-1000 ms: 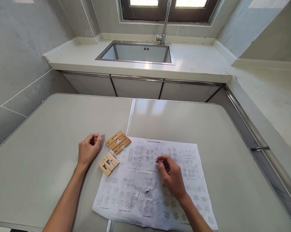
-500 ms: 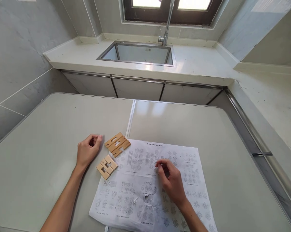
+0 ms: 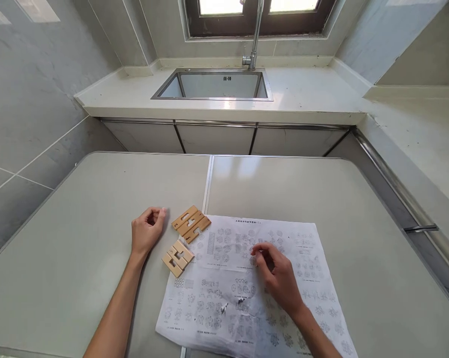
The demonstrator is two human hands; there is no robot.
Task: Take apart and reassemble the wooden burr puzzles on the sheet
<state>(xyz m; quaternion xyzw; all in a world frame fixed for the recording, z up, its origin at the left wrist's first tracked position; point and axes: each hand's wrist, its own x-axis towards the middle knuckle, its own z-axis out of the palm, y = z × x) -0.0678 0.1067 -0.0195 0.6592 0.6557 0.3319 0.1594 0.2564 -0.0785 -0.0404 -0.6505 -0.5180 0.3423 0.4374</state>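
Note:
My left hand [image 3: 148, 229] rests on the table, its fingers curled into a loose fist. Nothing shows in it, though the palm side is hidden. Just to its right lie darker wooden puzzle pieces [image 3: 191, 223], flat and side by side, with cut-out notches and small numerals. Below them sits a paler group of notched wooden pieces [image 3: 178, 258]. Both groups overlap the left edge of a large printed sheet [image 3: 217, 273] of small diagrams. Over the sheet's right half is my right hand [image 3: 278, 273], fingers loosely bent, with a gap between thumb and forefinger and nothing visible between them.
The sheet has small torn spots near its middle and lies across the seam of the folding table [image 3: 97, 199]. Past the table's far edge stands a counter [image 3: 306, 89] with a sink [image 3: 213, 99] and a tap [image 3: 252, 54]. Another counter edge runs along the right.
The view has shifted slightly, so the table, pieces and hands appear farther right. Both hands keep the same pose, and the wooden pieces and sheet have not moved on the table.

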